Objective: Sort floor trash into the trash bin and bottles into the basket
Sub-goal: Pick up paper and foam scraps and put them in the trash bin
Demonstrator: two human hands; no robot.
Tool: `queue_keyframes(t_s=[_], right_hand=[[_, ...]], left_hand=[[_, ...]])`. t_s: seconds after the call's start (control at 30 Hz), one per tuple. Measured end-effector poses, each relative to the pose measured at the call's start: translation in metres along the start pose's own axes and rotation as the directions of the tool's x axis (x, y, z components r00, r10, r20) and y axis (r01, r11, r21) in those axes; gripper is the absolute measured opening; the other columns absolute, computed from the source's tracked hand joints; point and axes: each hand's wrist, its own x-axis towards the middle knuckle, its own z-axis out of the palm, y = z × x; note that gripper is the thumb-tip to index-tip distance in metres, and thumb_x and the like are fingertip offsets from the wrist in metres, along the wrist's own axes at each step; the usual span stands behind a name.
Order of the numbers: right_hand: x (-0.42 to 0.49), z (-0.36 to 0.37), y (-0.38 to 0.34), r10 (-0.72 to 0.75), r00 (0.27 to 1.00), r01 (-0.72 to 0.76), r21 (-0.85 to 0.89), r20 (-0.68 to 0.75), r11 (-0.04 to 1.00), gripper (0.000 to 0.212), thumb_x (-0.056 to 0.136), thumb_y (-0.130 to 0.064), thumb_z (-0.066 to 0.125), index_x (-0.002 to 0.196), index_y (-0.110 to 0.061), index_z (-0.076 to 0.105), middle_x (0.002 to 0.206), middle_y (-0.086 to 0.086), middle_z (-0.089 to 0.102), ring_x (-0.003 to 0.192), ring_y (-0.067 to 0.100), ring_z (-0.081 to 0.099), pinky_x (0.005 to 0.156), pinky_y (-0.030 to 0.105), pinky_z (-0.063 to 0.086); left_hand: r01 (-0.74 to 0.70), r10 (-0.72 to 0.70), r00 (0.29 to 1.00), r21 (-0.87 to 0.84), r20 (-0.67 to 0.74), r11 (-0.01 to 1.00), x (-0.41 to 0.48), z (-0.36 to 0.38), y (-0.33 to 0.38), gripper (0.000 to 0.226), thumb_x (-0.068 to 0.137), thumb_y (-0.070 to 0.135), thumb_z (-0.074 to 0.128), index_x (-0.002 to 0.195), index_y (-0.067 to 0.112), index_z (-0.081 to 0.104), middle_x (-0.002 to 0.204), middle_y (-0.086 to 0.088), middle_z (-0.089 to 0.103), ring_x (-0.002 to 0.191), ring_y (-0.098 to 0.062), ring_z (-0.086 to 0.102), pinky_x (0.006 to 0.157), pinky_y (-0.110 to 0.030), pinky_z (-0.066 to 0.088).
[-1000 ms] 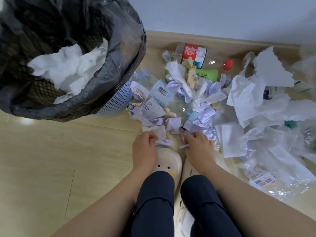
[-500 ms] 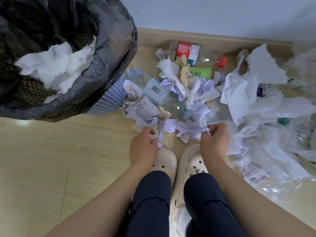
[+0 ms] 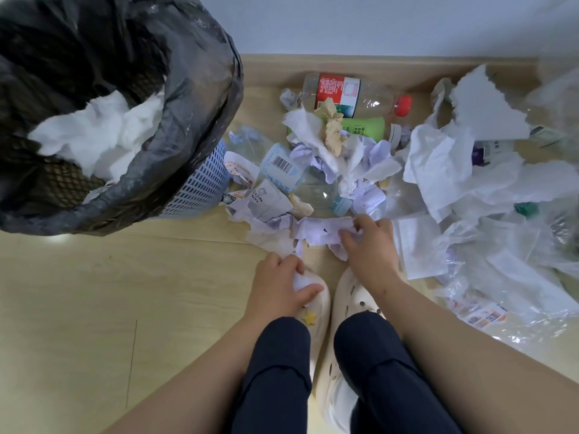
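Head view: a crouching person reaches 2 bare arms down past the knees. The left hand point(image 3: 279, 292) curls round a white paper wad point(image 3: 299, 281) above a cream shoe point(image 3: 322, 308). The right hand point(image 3: 372, 245) pinches lilac paper scraps point(image 3: 319, 230) at the litter pile's near edge. The black-lined trash bin point(image 3: 194, 136) stands to the left, and a red-labelled bottle point(image 3: 354, 92) lies by the wall.

Light wood-look floor point(image 3: 78, 308), one thin dark seam line point(image 3: 131, 361) at lower left. Pale wall point(image 3: 376, 23) across the top, tan baseboard point(image 3: 275, 68) under it. Person crouched: dark navy trousers point(image 3: 275, 377), cream clogs. Left clog point(image 3: 322, 308) has a yellow star charm point(image 3: 308, 317). Perforated right clog point(image 3: 349, 299) is just beside it.
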Motion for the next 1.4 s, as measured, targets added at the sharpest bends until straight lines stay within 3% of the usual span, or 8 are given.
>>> queue_keyframes(t_s=[0.13,0.33,0.4,0.67,0.87,1.1,1.23,1.4], right_hand=[[-0.005,-0.013,0.01,0.029,0.971,0.011,0.166,-0.237,0.986,0.02,0.093,-0.016,0.051,0.075,-0.01,0.043,0.093,0.004,0.038,0.06,0.012,0.039,0.054,0.01,0.034],[-0.013,-0.025,0.027,0.279,0.926,-0.167,0.386,-0.254,0.907,0.016,0.089,-0.006,0.041,0.08,-0.018,0.035,0.075,-0.001,0.048,0.068,0.021,0.043,0.059,0.033,0.037],[-0.015,-0.023,0.027,0.27,0.931,-0.167,0.373,-0.246,0.913,0.012,0.091,-0.006,0.04,0.09,-0.017,0.035,0.083,-0.002,0.049,0.069,0.02,0.044,0.062,0.035,0.038],[-0.011,-0.021,0.017,0.126,0.984,-0.107,0.146,-0.126,0.984,0.041,0.089,-0.018,0.051,0.127,-0.021,0.038,0.116,0.001,0.043,0.081,0.025,0.053,0.07,0.037,0.047],[0.006,-0.013,0.016,0.168,0.985,-0.159,-0.167,0.041,0.973,0.036,0.092,-0.021,0.049,0.128,-0.021,0.046,0.123,0.012,0.047,0.106,0.033,0.054,0.078,0.037,0.048],[0.002,-0.013,0.019,0.136,0.991,-0.134,-0.164,0.002,0.977,0.019,0.094,-0.021,0.047,0.107,-0.011,0.056,0.11,0.014,0.053,0.085,0.025,0.049,0.054,0.026,0.034],[0.004,-0.014,0.02,0.184,0.982,-0.189,-0.129,-0.048,0.973,0.005,0.088,-0.016,0.049,0.083,-0.014,0.05,0.093,0.009,0.058,0.078,0.023,0.047,0.06,0.026,0.035],[0.0,-0.016,0.02,0.202,0.977,-0.204,-0.02,-0.075,0.979,0.005,0.084,-0.012,0.049,0.084,-0.012,0.054,0.069,-0.003,0.049,0.074,0.022,0.048,0.05,0.024,0.032]], left_hand=[[-0.024,0.018,0.996,-0.069,-0.088,0.997,-0.001,0.001,0.003,0.042,0.07,0.035,0.079,0.069,0.025,0.038,0.083,0.009,0.032,0.083,-0.016,0.043,0.074,-0.019,0.035],[0.016,-0.077,0.958,-0.214,-0.276,0.977,-0.002,0.0,0.009,0.032,0.086,0.012,0.063,0.067,0.02,0.038,0.077,0.008,0.034,0.066,-0.004,0.037,0.063,-0.009,0.033],[0.025,-0.104,0.946,-0.25,-0.307,0.968,0.004,-0.008,0.016,0.011,0.091,0.008,0.053,0.089,0.019,0.05,0.09,0.004,0.039,0.073,-0.01,0.041,0.061,-0.015,0.03],[0.102,-0.099,0.994,0.056,-0.055,0.993,0.034,-0.013,0.026,0.04,0.091,0.015,0.055,0.129,0.021,0.045,0.132,-0.009,0.036,0.103,-0.026,0.056,0.082,-0.031,0.043],[0.092,-0.087,0.993,0.065,-0.081,0.994,0.034,-0.013,0.019,0.047,0.086,0.009,0.058,0.128,0.017,0.04,0.13,-0.01,0.041,0.105,-0.03,0.054,0.083,-0.039,0.048],[0.125,-0.118,0.987,0.053,-0.109,0.991,0.038,-0.01,0.013,0.014,0.084,0.004,0.052,0.09,0.016,0.054,0.11,-0.008,0.055,0.085,-0.023,0.053,0.064,-0.027,0.035],[0.116,-0.131,0.981,-0.109,-0.146,0.987,0.037,-0.011,0.013,0.006,0.089,0.011,0.057,0.084,0.013,0.059,0.085,-0.001,0.056,0.078,-0.017,0.052,0.066,-0.026,0.039],[0.189,-0.286,0.951,-0.508,-0.119,0.84,0.033,-0.013,0.014,0.016,0.089,0.024,0.062,0.08,0.015,0.054,0.07,0.007,0.051,0.065,-0.009,0.047,0.059,-0.022,0.036]])
